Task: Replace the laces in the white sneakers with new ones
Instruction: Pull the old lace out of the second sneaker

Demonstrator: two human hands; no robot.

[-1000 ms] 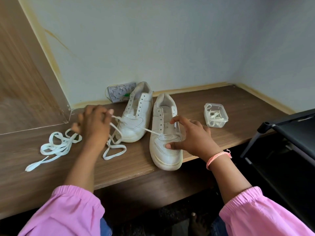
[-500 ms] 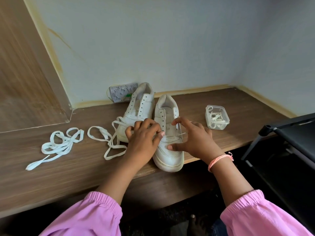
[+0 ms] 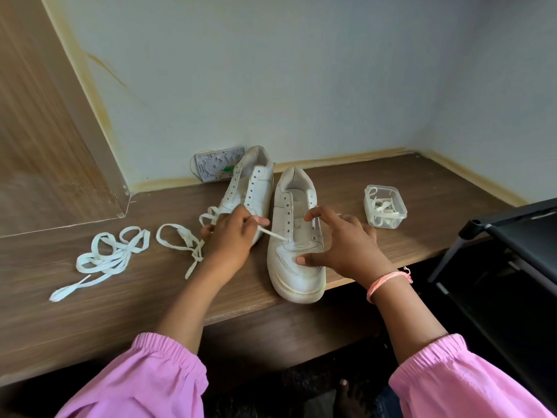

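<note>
Step judged: pulling old lace (image 3: 272, 234) out of right shoe (image 3: 297, 236), both on shelf (image 3: 422, 188). Next: drawing lace clear of last eyelets. Right hand (image 3: 340, 244) spread, pressing shoe at toe and tongue. Left hand (image 3: 230, 236) just left of shoe, pinching lace.

Left grip (image 3: 232, 236) pinching lace (image 3: 272, 234) — right grip (image 3: 343, 242) on near sneaker (image 3: 294, 267).
</note>
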